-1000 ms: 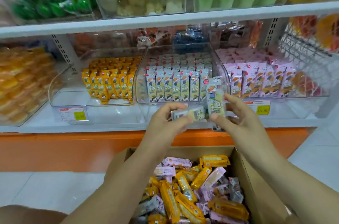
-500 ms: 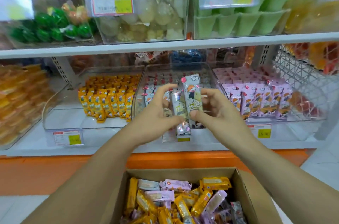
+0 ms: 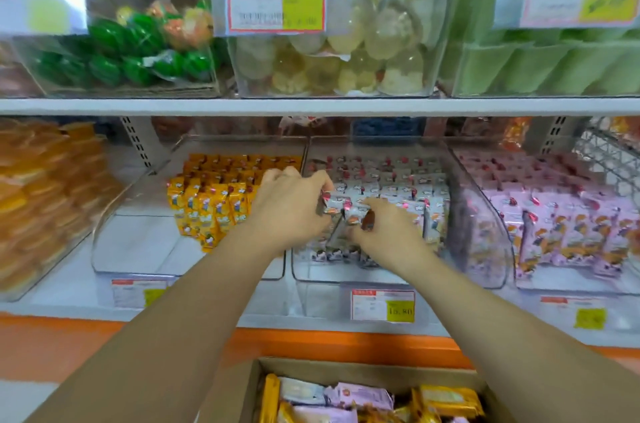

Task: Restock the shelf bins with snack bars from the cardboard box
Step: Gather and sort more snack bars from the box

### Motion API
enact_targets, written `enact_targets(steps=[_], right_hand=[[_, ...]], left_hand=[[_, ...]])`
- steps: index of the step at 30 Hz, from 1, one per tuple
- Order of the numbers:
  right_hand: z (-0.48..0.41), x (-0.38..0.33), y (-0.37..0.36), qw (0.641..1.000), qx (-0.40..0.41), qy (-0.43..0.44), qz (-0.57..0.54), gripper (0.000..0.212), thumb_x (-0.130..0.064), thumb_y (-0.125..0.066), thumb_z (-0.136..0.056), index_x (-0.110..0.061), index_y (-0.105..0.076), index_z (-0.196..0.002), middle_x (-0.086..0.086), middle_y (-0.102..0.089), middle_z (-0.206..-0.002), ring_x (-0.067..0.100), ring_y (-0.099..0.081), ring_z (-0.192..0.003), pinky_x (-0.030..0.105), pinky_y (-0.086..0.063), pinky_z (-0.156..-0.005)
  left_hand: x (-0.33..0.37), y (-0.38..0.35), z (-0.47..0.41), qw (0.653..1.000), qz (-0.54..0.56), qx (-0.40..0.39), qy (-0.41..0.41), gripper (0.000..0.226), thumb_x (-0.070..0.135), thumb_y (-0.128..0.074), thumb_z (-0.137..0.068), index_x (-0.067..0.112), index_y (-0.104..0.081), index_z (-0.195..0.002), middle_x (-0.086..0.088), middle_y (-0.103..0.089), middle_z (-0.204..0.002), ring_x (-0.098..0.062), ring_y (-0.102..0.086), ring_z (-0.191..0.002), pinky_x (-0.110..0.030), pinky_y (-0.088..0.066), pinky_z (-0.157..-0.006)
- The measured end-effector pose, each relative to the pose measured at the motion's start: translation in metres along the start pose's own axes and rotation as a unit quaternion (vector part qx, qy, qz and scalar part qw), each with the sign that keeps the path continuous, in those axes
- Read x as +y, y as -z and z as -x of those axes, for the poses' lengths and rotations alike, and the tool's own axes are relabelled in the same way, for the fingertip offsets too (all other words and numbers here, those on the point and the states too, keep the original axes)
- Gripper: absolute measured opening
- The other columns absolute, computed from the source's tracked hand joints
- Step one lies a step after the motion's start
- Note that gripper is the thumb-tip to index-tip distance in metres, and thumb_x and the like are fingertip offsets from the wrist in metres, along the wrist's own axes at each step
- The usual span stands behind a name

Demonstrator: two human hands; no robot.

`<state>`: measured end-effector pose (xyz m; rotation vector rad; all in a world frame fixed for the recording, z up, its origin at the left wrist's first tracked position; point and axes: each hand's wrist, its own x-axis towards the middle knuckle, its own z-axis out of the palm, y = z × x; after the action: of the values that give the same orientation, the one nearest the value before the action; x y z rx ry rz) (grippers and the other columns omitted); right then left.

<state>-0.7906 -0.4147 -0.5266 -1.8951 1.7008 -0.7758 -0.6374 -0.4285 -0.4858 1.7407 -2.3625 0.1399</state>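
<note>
Hands: close together over middle bin (image 3: 325,275), almost touching.
Left hand (image 3: 291,211): fingers curled round white snack bars (image 3: 337,205), bar ends showing past fingertips.
Right hand (image 3: 388,232): pinching the bundle from its right side; bar count too blurred to tell.
Held bars: just above front row of matching bars in that bin.
Cardboard box (image 3: 239,388): bottom edge of view, mixed yellow, white, pink bars inside.
Neighbours: yellow bars (image 3: 211,204) in left bin, pink bars (image 3: 571,228) in right bin.

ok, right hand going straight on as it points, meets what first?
Probably the standing white-wrapped snack bars in the middle clear plastic bin, just ahead of the right hand; depth unclear.
</note>
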Motion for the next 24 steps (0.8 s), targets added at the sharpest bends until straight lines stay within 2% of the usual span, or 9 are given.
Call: enact_targets(steps=[2, 5, 7, 9, 11, 13, 16, 19, 24], right_hand=[[-0.006, 0.003, -0.003, 0.999, -0.009, -0.017, 0.032, 0.023, -0.024, -0.061, -0.089, -0.011, -0.046, -0.077, 0.0, -0.047, -0.066, 0.009, -0.043, -0.057, 0.018, -0.025, -0.043], [-0.01, 0.006, -0.006, 0.996, -0.036, -0.024, 0.074, 0.037, -0.029, -0.06, -0.09, -0.015, -0.038, -0.064, 0.001, -0.044, -0.062, 0.011, -0.041, -0.056, 0.021, -0.024, -0.044], [-0.013, 0.007, -0.011, 0.995, -0.046, -0.015, 0.091, 0.032, -0.029, -0.061, -0.09, -0.012, -0.044, -0.069, 0.003, -0.05, -0.068, 0.02, -0.049, -0.067, 0.026, -0.034, -0.052], [-0.015, 0.006, -0.015, 0.996, -0.034, -0.001, 0.086, 0.02, -0.025, -0.063, -0.089, -0.009, -0.052, -0.09, 0.009, -0.059, -0.081, 0.027, -0.057, -0.08, 0.03, -0.044, -0.064], [-0.015, 0.004, -0.017, 0.997, -0.009, 0.01, 0.074, 0.03, -0.022, -0.064, -0.089, -0.01, -0.05, -0.113, 0.01, -0.064, -0.09, 0.027, -0.06, -0.086, 0.032, -0.046, -0.07], [-0.015, 0.004, -0.017, 0.998, 0.009, 0.023, 0.063, 0.038, -0.019, -0.065, -0.088, -0.012, -0.047, -0.12, 0.009, -0.066, -0.092, 0.026, -0.061, -0.085, 0.032, -0.047, -0.07], [-0.01, 0.006, -0.014, 0.998, 0.014, 0.027, 0.058, 0.033, -0.02, -0.065, -0.087, -0.015, -0.047, -0.114, 0.007, -0.07, -0.092, 0.025, -0.064, -0.082, 0.035, -0.051, -0.073], [0.011, 0.007, -0.005, 0.996, 0.032, 0.045, 0.076, 0.029, -0.025, -0.064, -0.087, -0.021, -0.048, -0.112, -0.002, -0.069, -0.095, 0.021, -0.063, -0.079, 0.037, -0.052, -0.072], [0.082, 0.008, -0.001, 0.975, 0.114, 0.189, 0.031, 0.019, -0.013, -0.06, -0.086, -0.018, -0.06, -0.104, -0.01, -0.06, -0.089, 0.01, -0.057, -0.068, 0.03, -0.049, -0.068]], left_hand=[[-0.004, -0.004, -0.006, 0.999, -0.029, -0.028, 0.006, 0.043, 0.045, -0.06, -0.084, 0.037, -0.048, -0.124, 0.002, -0.06, -0.115, -0.02, -0.039, -0.125, -0.047, -0.013, -0.113], [-0.004, -0.009, -0.009, 0.998, -0.062, -0.028, 0.005, 0.033, 0.039, -0.063, -0.085, 0.037, -0.057, -0.117, 0.003, -0.057, -0.125, -0.02, -0.031, -0.131, -0.055, -0.007, -0.113], [0.0, -0.013, -0.009, 0.997, -0.078, -0.023, 0.014, 0.028, 0.035, -0.065, -0.085, 0.036, -0.06, -0.113, 0.005, -0.056, -0.126, -0.021, -0.031, -0.13, -0.056, -0.007, -0.113], [0.002, -0.016, -0.008, 0.997, -0.077, -0.014, 0.024, 0.03, 0.032, -0.065, -0.086, 0.037, -0.059, -0.115, 0.005, -0.053, -0.129, -0.022, -0.032, -0.13, -0.055, -0.01, -0.113], [0.0, -0.016, -0.005, 0.998, -0.048, 0.006, 0.033, 0.034, 0.031, -0.064, -0.087, 0.037, -0.056, -0.12, 0.005, -0.05, -0.132, -0.022, -0.034, -0.129, -0.052, -0.014, -0.115], [-0.003, -0.014, 0.0, 0.998, 0.001, 0.039, 0.039, 0.033, 0.034, -0.061, -0.088, 0.037, -0.055, -0.121, 0.005, -0.049, -0.133, -0.021, -0.037, -0.128, -0.046, -0.019, -0.115], [-0.005, -0.016, 0.019, 0.99, 0.081, 0.109, 0.035, 0.029, 0.03, -0.059, -0.09, 0.033, -0.059, -0.118, 0.007, -0.052, -0.128, -0.019, -0.045, -0.12, -0.037, -0.028, -0.107], [0.0, -0.026, 0.05, 0.97, 0.153, 0.186, 0.0, 0.022, 0.018, -0.062, -0.087, 0.024, -0.065, -0.108, 0.003, -0.06, -0.114, -0.023, -0.055, -0.108, -0.039, -0.04, -0.094], [0.014, -0.041, 0.109, 0.935, 0.251, 0.246, -0.049, 0.024, 0.02, -0.048, -0.087, 0.015, -0.065, -0.103, -0.001, -0.061, -0.104, -0.02, -0.057, -0.099, -0.043, -0.048, -0.085]])
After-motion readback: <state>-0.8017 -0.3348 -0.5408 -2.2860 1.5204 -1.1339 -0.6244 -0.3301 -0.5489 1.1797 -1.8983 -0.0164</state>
